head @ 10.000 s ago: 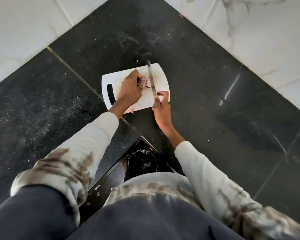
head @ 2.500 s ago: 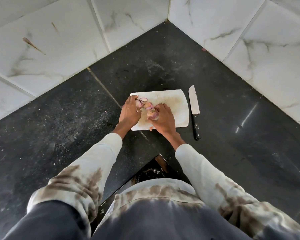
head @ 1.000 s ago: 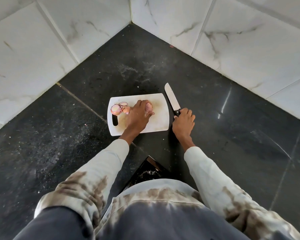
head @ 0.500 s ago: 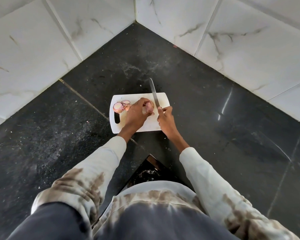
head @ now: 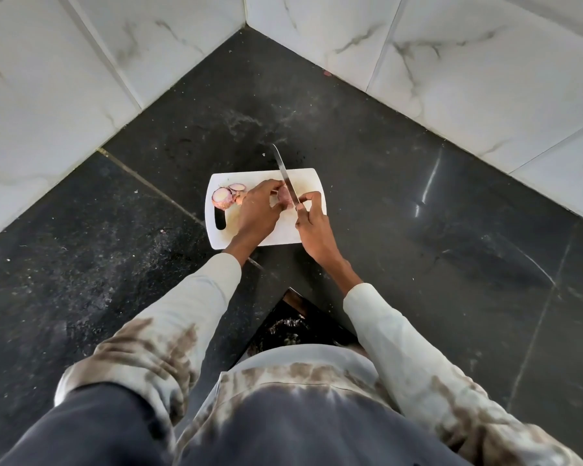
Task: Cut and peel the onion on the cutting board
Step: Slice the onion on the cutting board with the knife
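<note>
Left hand (head: 257,210): fingers (head: 272,187) curled down over an onion piece (head: 285,196), pinning it to the cutting board (head: 312,183). Most of the piece is hidden under the hand, only a pinkish bit shows between fingertips and blade

Right hand (head: 312,227): fingers wrapped closed around the handle of a kitchen knife (head: 285,174), index finger up near the heel of the blade. Handle itself is covered by the grip. Blade runs away from the person, tip out past the far edge of the board, edge sitting on or just against the right side of the held onion piece; can't tell if it has bitten in

Rest of the onion: a cut half (head: 221,198) with pale face up and purple skin around it, plus a thin slice or skin scrap (head: 237,187) just beyond it, both at the left end of the board, near the slot handle (head: 220,219). Apart from the held piece, just left of the left hand

Board is white, rounded corners, lying flat on a black speckled stone bench (head: 418,230) in an inside corner. White marble-look wall tiles (head: 451,62) on both sides. Small light crumbs scattered on the bench left of the board

Both forearms in pale sleeves with brown blotches (head: 169,334)
</note>
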Motion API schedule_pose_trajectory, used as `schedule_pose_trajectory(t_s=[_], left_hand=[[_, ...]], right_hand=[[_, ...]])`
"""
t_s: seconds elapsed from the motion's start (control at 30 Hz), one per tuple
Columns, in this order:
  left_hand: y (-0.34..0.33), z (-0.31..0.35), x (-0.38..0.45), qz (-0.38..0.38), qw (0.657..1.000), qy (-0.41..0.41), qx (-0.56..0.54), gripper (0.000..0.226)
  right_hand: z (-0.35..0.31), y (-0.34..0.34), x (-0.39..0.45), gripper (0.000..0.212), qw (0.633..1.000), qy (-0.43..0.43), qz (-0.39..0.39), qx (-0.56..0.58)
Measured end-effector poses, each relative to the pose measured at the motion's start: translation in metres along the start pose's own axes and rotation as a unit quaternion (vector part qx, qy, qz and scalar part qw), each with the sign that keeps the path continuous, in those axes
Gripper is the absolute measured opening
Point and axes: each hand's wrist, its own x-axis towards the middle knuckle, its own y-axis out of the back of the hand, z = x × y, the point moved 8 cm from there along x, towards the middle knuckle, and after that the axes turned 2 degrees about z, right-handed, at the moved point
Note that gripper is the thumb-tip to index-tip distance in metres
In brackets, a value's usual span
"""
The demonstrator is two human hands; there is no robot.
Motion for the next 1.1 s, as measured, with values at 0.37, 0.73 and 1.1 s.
schedule_pose_trajectory(t_s=[0.37, 0.73, 1.1], left_hand=[[0.001, 0.003, 0.000, 0.016, 0.999, -0.003, -0.037, 0.018], [-0.006, 0.003, -0.003, 0.025, 0.999, -0.004, -0.024, 0.023], [-0.007, -0.005, 0.001, 0.033, 0.998, 0.002, -0.049, 0.017]], right_hand=[[-0.018, 0.004, -0.009, 0.026, 0.997, 0.000, 0.021, -0.079], [-0.030, -0.002, -0.013, 0.041, 0.986, -0.010, 0.060, -0.153], [-0.028, 0.006, -0.009, 0.024, 0.993, -0.021, 0.064, -0.100]])
